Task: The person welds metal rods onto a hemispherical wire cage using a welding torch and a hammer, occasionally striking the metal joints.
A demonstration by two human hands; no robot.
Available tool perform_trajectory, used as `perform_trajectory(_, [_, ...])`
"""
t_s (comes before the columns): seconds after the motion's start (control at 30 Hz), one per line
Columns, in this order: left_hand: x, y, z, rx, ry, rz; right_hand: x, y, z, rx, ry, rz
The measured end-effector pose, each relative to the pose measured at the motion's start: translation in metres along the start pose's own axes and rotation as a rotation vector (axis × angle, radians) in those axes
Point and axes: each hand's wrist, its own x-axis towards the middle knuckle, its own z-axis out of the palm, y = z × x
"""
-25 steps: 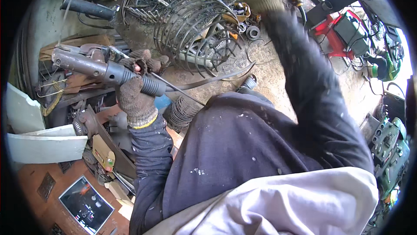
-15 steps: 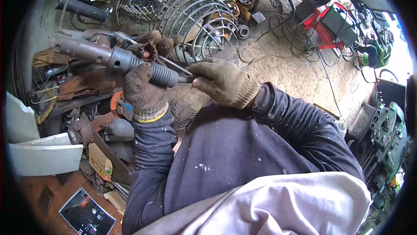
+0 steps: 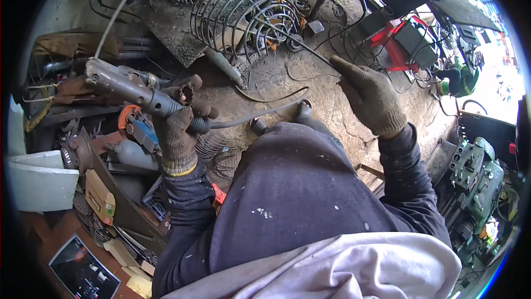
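Note:
My left hand, in a worn brown knit glove with torn fingertips, is closed around a welding electrode holder. This is a brown-grey tube with round holes and a ribbed sleeve. A grey cable trails from the sleeve to the right, and a thin rod rises from the holder's far left end. Over the floor on the right is my gloved right hand, its fingers pressed together on a thin metal rod. That rod slants up and left across the front of a coiled metal-bar cage.
The cage stands on a dirty metal table. At left lie an orange-and-blue power tool, a white panel and cardboard pieces. A red plastic stool, loose cables and a green machine are on the right.
My right hand has moved right and away from the electrode holder, carrying the thin rod. The holder has tilted down toward its sleeve end. The view has shifted, showing more floor and my feet.

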Motion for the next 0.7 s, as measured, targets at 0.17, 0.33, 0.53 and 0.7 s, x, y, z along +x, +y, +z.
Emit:
perform_trajectory(0.17, [-0.034, -0.009, 0.015, 0.240, 0.228, -0.018, 0.025, -0.007, -0.020, -0.313, -0.078, -0.147])
perform_trajectory(0.33, [-0.058, -0.034, 0.040, 0.244, 0.342, 0.034, 0.043, -0.009, -0.030, -0.462, -0.171, -0.146])
perform_trajectory(0.53, [-0.073, -0.058, 0.048, 0.317, 0.411, -0.028, 0.053, -0.001, -0.032, -0.497, -0.118, -0.336])
perform_trajectory(0.7, [-0.071, -0.059, 0.046, 0.529, 0.408, -0.058, 0.056, -0.015, -0.031, -0.595, -0.103, -0.314])
